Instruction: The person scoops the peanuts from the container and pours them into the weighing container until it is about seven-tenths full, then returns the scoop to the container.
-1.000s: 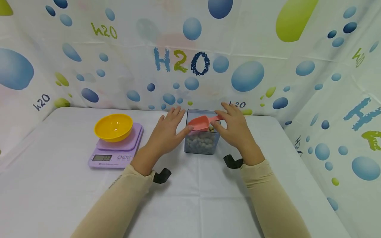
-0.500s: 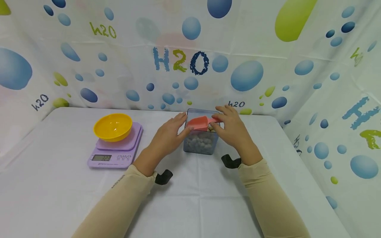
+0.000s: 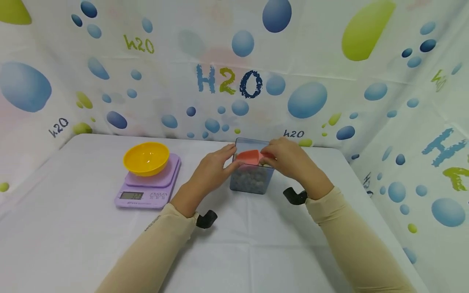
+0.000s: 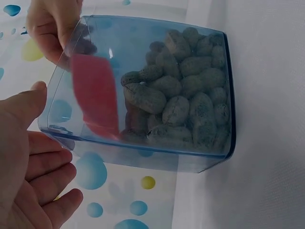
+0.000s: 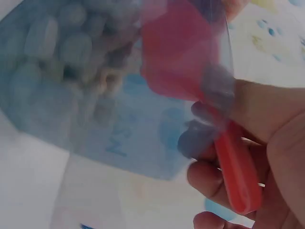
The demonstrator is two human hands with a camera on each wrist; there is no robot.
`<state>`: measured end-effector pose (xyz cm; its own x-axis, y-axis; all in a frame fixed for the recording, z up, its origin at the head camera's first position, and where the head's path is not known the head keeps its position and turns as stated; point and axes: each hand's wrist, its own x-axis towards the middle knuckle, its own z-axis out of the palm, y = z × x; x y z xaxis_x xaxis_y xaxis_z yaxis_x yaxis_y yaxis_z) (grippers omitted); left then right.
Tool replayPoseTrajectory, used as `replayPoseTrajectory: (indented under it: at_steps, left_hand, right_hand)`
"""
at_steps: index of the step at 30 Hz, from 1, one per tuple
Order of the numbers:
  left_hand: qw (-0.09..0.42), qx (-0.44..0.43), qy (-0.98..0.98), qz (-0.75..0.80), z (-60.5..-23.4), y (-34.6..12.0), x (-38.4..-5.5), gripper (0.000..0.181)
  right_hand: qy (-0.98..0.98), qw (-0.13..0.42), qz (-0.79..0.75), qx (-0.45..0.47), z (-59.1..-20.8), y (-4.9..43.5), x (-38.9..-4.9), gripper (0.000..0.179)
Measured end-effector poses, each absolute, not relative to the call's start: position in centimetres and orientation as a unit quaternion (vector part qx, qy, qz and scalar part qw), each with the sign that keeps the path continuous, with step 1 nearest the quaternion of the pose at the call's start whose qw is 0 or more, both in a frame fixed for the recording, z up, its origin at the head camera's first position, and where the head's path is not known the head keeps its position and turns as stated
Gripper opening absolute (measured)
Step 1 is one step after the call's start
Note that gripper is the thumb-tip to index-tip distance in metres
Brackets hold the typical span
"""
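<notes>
Grips the scoop [image 3: 248, 157] by its handle [image 5: 239, 174] with the right hand [image 3: 289, 158], partly inside the box [image 3: 253, 144] of peanuts [image 4: 176, 109]. Spreads thumb and fingers of the left hand [image 3: 209, 171] apart at the box's left side.

Soft shadows fall on the table [image 3: 278, 264]; the left wrist view is dim, the right blurred.
</notes>
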<state>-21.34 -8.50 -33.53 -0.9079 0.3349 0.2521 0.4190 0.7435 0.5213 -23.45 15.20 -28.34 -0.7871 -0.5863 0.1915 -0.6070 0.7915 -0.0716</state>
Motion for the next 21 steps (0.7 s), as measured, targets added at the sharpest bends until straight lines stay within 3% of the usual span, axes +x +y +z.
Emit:
replayPoseTrajectory:
  at_steps: [5,12,21]
  left_hand:
    - [0.065,-0.209,-0.931,-0.293,-33.6,-8.7,-21.5,0.065]
    - [0.063,-0.208,-0.929,-0.300,-33.7,-9.0,-21.6,0.064]
    - [0.065,-0.218,-0.925,-0.304,-33.8,-8.7,-21.8,0.064]
  right_hand:
    - [-0.953,0.048,0.027,0.298,-26.0,15.4,-23.2,0.022]
    - [-0.946,0.086,-0.042,0.309,-24.4,14.8,-23.0,0.004]
    - [-0.909,0.157,-0.138,0.359,-25.1,13.3,-22.7,0.014]
